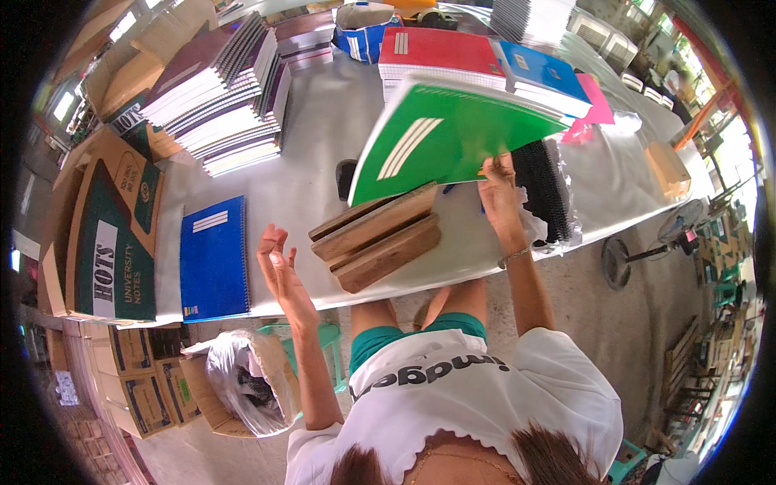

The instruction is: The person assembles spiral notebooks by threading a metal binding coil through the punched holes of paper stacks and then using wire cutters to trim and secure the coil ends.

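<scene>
My right hand (pixel 499 198) pinches the lower right edge of a green notebook (pixel 453 137), which tilts up above the table. White stripes mark its cover. Below it sits a slotted wooden block (pixel 380 238); whether the notebook's lower corner touches the wood I cannot tell. My left hand (pixel 281 267) is raised left of the block, fingers apart and slightly curled, holding nothing. A blue spiral notebook (pixel 213 259) lies flat to the left of that hand. Just right of my right hand, partly covered by the green notebook, is a bundle of black binding coils (pixel 543 194) in clear plastic.
Stacked spiral notebooks (pixel 234 97) stand at the far left, behind an open carton (pixel 113 234). Red notebooks (pixel 440 52) and blue notebooks (pixel 546 73) are piled at the back, beside pink paper (pixel 594 105). Under the table's left side is a plastic-lined box (pixel 242 384).
</scene>
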A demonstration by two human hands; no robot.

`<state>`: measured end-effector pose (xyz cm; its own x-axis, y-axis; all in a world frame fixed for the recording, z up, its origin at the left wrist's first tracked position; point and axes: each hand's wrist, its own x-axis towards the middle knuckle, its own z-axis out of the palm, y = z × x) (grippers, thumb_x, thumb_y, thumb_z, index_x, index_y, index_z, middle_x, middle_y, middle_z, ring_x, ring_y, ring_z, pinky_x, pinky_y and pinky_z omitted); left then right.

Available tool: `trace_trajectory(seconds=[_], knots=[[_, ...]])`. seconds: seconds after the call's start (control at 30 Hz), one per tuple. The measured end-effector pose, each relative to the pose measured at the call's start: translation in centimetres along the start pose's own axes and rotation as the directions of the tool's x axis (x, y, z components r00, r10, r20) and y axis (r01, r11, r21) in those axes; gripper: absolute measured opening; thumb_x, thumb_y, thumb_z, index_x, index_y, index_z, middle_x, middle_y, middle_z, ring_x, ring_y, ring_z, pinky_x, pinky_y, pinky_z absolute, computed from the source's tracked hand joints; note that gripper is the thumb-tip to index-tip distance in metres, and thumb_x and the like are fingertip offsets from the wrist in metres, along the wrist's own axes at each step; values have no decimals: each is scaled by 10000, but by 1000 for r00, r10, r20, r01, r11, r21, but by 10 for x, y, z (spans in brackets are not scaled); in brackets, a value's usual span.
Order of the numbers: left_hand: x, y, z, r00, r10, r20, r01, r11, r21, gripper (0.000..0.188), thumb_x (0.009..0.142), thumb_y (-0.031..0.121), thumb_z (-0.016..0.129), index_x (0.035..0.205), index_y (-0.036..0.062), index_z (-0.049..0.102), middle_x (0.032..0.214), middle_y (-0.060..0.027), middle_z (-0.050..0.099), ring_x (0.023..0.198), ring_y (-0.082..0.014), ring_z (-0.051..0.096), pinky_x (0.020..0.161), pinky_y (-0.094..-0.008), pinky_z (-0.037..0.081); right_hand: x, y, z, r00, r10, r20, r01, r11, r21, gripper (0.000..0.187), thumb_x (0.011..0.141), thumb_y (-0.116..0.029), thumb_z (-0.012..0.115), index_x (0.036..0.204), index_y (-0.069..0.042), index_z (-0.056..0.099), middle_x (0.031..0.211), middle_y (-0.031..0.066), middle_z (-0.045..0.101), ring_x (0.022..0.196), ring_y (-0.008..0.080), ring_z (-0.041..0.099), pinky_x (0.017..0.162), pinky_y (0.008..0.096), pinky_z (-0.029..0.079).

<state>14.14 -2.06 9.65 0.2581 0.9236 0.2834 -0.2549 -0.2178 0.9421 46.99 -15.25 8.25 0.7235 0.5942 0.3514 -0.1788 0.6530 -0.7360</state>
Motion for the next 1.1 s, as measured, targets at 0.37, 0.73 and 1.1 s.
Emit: trace_trajectory(seconds=[0.37,0.73,1.1], knots=[[12,-34,-32,979,-131,157,109,984,143,705,725,80,839,1289,20,419,1197,-89,554,1040,-184,553,951,-314,428,-55,13,25,861,-75,503,503,-11,-864,329,784,72,577,1087,-52,608,1063,145,613,996,325,576,860,421,456],[69,-17,-36,941,-90,327,51,991,125,615,780,98,781,1295,47,447,1181,-79,559,1117,-206,517,990,-350,401,72,-37,-133,996,-30,88,62,-488,-871,392,791,-94,690,1141,11,548,1101,254,550,1051,427,557,859,529,476],[90,26,-5,998,-10,65,15,997,-70,625,1004,502,360,1419,37,410,1343,-104,491,1259,-212,430,1081,-363,273,70,-14,-82,995,73,-63,-5,-620,-784,351,789,-4,635,1125,12,533,1169,265,531,1037,425,585,847,443,538]])
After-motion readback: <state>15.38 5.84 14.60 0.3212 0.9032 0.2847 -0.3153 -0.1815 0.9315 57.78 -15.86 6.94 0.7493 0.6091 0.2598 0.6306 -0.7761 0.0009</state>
